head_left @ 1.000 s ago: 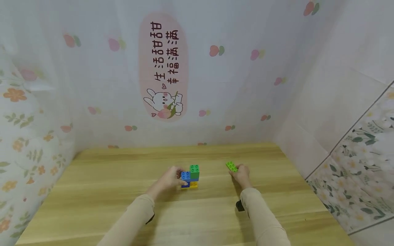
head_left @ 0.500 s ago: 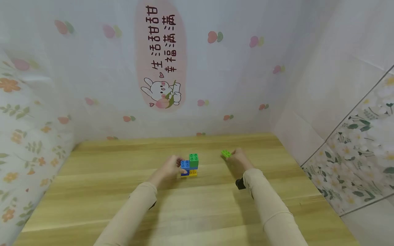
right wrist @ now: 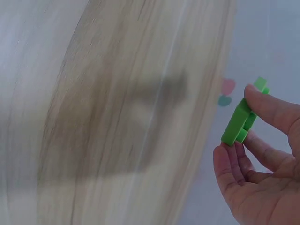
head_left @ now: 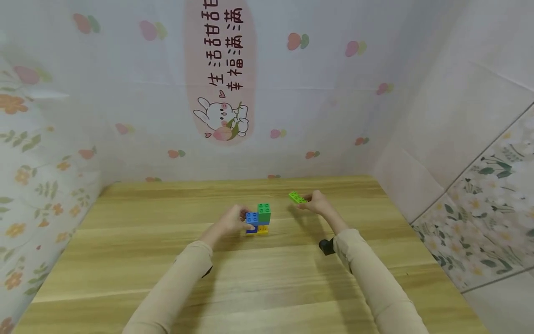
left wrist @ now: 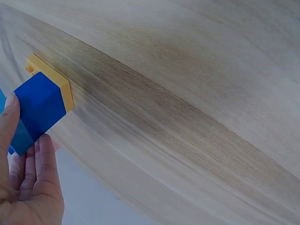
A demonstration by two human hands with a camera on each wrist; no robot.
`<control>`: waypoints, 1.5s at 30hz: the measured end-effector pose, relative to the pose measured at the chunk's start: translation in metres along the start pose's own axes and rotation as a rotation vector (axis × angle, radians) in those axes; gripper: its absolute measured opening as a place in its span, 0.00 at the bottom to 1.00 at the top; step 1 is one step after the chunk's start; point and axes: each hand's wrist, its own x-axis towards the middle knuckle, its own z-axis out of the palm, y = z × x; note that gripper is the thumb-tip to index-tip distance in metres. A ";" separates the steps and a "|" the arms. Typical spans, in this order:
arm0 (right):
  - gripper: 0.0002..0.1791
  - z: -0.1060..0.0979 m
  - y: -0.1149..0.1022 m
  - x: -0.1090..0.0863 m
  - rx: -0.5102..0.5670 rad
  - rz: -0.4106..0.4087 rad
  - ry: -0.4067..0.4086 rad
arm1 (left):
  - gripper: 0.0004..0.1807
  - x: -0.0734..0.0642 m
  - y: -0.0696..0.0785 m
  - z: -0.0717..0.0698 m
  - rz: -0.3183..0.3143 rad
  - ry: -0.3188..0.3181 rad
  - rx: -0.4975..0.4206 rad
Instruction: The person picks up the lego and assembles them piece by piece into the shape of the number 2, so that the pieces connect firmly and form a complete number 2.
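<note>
My left hand grips a small stack of building blocks from its left side, thumb on the near face and fingers behind. The stack has a thin yellow plate at the bottom, a dark blue block on it, a lighter blue block above, and a green block on top at the right. Up and to the right, my right hand pinches a flat lime-green studded plate between thumb and fingers. In the right wrist view that lime plate is tilted, held off the table.
Both hands work over a wooden table. Its far edge meets a white curtain printed with fruit and a rabbit picture. A flowered panel stands along the right side. Something black sits at the right wrist.
My right hand has lifted the lime plate off the table and carried it left, towards the stack. The left hand keeps its hold on the stack. The head view has tilted slightly.
</note>
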 end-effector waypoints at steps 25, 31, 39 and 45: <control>0.26 0.009 -0.042 -0.021 -0.087 -0.205 0.003 | 0.21 0.000 0.005 0.003 -0.001 0.015 -0.022; 0.26 0.014 -0.048 -0.022 -0.084 -0.247 -0.007 | 0.21 -0.003 0.004 0.003 0.000 0.015 -0.028; 0.24 0.020 -0.053 -0.025 -0.074 -0.308 -0.027 | 0.21 -0.005 0.003 0.005 -0.018 0.023 -0.033; 0.25 0.022 -0.057 -0.027 -0.083 -0.314 -0.036 | 0.21 -0.005 0.002 0.005 -0.018 0.028 -0.026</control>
